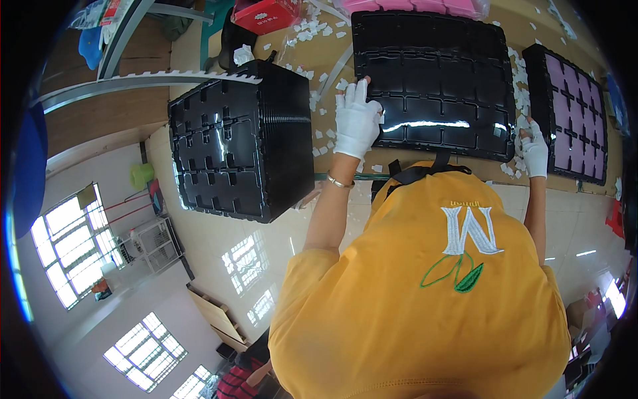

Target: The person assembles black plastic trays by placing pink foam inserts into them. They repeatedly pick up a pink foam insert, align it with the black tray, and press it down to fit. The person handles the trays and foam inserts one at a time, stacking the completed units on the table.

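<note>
A black plastic blister tray (432,86) with rows of shallow compartments lies on the table in front of me. My left hand (357,125), in a white glove with bare fingertips, rests along its left edge. Its fingers are stretched out and apart, with the thumb over the tray. Beside the tray's near right corner is my right hand (534,151), gloved the same way. Its fingers are bent in together; whatever they may hold is hidden. A small white scrap shows by my left thumb.
Left stands a tall stack of black trays (219,146), under a toothed metal bar (153,81). A black tray with purple compartments (577,116) lies right. White paper scraps (312,30) litter the table. Behind are a red box (266,14) and pink foam pieces (419,5).
</note>
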{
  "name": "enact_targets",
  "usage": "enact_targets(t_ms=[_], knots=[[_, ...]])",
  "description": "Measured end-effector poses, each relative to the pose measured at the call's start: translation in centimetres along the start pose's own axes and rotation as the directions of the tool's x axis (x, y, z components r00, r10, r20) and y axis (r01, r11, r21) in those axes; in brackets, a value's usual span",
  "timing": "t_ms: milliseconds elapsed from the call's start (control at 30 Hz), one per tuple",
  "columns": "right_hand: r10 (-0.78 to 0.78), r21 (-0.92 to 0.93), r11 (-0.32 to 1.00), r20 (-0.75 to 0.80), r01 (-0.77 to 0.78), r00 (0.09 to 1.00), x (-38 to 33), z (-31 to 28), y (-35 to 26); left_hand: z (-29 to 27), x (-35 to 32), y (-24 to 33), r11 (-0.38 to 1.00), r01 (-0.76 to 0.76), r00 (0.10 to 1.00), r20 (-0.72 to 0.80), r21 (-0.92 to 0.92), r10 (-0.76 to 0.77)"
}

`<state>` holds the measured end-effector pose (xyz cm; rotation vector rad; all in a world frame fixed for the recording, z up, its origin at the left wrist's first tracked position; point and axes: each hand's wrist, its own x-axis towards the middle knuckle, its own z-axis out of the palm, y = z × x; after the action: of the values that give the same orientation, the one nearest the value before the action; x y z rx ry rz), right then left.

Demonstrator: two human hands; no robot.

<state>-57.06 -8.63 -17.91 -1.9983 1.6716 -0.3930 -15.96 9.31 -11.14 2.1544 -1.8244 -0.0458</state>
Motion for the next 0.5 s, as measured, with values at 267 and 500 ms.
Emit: enact_targets(t_ms=[267,500], knots=[[-0.085,-0.024,0.996,-0.022,0.085,0.996,-0.2,1.5,-0.1,-1.0,0.3,0.3,0.971,-0.197,0.98,-0.011,0.138,0.2],[-0.072,0.418,0.905,-0.023,0.075,0.997,-2.6,-2.2,-0.5,-2.8,-5.9,1.9,1.0,-0.01,0.953,-0.304,0.014,0.013]])
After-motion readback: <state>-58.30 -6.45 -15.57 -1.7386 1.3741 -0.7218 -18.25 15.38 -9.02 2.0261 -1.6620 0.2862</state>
